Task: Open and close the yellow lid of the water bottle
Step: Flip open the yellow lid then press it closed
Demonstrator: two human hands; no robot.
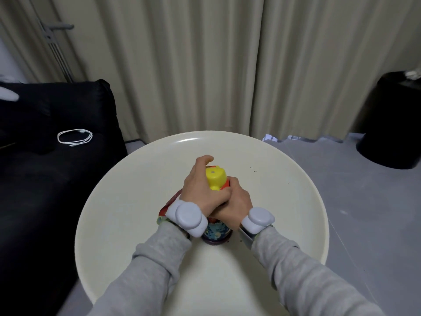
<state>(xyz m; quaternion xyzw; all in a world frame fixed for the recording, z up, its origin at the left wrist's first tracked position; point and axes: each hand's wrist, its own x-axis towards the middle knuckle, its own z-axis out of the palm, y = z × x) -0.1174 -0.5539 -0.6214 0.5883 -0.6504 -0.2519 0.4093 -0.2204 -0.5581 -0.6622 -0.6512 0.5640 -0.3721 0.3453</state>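
Note:
A colourful patterned water bottle (216, 233) stands upright on a round cream table (136, 201). Its yellow lid (215, 178) sits on a red collar at the top and looks closed down. My left hand (200, 185) wraps the bottle's upper part from the left, thumb lying across the front just below the lid. My right hand (234, 201) grips the bottle's neck from the right, its fingers against the red collar. Both hands hide the middle of the bottle. Grey bands with round pods sit on both wrists.
A black sofa (45, 179) stands to the left with a coiled white cable (75, 136) on it. Beige curtains hang behind the table. A black round bin (391, 124) stands on the grey floor at the right. Small dark specks lie on the table's far right.

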